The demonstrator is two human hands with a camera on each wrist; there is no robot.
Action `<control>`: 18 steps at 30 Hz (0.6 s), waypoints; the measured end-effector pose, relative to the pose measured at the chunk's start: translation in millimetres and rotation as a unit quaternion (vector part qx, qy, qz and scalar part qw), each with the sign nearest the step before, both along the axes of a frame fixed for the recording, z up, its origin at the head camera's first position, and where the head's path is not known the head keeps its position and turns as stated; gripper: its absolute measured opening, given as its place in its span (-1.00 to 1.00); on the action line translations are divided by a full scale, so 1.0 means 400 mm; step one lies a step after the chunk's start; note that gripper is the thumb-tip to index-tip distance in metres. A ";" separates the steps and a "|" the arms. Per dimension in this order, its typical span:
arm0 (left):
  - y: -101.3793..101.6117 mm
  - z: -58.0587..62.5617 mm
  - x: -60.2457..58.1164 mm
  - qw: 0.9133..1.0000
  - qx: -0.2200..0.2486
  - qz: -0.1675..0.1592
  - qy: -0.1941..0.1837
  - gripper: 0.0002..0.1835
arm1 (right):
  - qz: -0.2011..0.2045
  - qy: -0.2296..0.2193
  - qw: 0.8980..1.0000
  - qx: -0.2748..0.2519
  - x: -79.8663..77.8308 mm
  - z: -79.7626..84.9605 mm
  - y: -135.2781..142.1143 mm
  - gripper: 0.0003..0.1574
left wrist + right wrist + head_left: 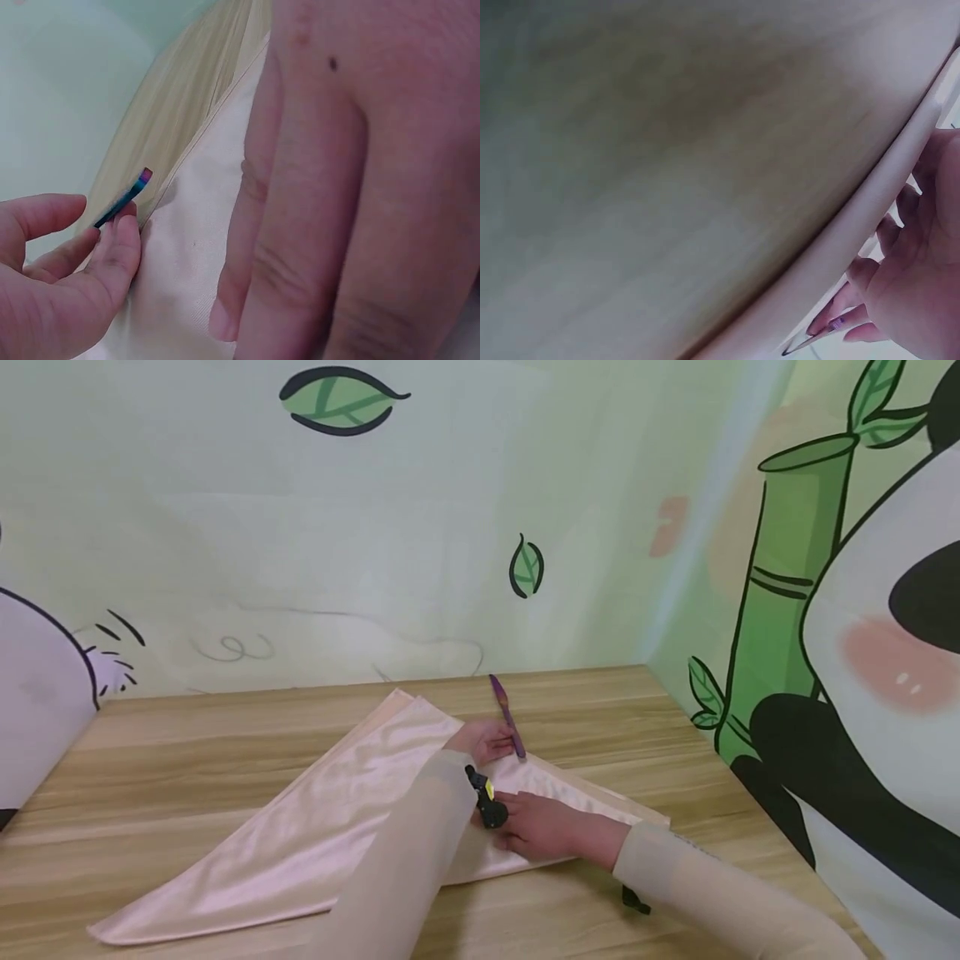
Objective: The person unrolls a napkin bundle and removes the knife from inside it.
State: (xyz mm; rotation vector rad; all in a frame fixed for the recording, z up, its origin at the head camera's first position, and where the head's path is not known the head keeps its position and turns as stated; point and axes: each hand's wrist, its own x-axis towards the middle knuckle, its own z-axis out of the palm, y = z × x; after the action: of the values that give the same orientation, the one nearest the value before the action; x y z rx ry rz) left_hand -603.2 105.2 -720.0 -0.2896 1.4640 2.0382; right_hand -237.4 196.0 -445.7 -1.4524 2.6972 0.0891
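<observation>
A purple, iridescent table knife [510, 718] is held in the fingers of my left hand [483, 742], its blade pointing to the back of the table. In the left wrist view the knife's end [142, 180] juts past the fingers over the cloth edge, with a shadow beneath. Under both arms spreads a pale pink, satiny folded cloth [322, 827]. My right hand [543, 827] rests on its right part, fingers extended; their tips are partly hidden by the left wrist camera. In the right wrist view the right hand [922, 262] lies along the cloth's front edge.
The wooden table [187, 743] bears the cloth. A pale green wall [420, 552] with painted leaves rises behind it, and a painted panda and bamboo [787, 568] cover the right wall. A black wrist camera [487, 806] sits on the left wrist.
</observation>
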 end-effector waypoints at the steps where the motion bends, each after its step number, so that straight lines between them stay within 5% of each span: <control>1: 0.003 0.004 -0.001 1.000 -0.009 -0.001 0.000 -0.73 | 0.000 0.001 1.000 0.002 -0.001 0.000 0.001 -0.49; 6: 0.019 0.014 -0.011 0.999 -0.032 -0.018 -0.009 -0.76 | 0.002 0.006 1.000 0.007 -0.002 0.000 0.003 -0.48; 13: 0.047 0.012 -0.024 0.999 -0.008 -0.031 -0.032 -0.68 | -0.008 -0.016 1.000 -0.011 -0.004 -0.008 0.001 -0.41; 18: 0.056 0.095 0.042 0.998 0.014 -0.048 -0.033 -0.72 | 0.034 0.039 0.998 -0.029 -0.014 -0.020 0.004 -0.46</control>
State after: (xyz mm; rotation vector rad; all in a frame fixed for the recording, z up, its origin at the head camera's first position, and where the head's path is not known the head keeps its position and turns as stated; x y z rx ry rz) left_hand -586.3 127.8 -682.0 -0.2670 1.3823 1.9528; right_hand -243.1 197.7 -453.6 -1.5900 2.7331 0.0749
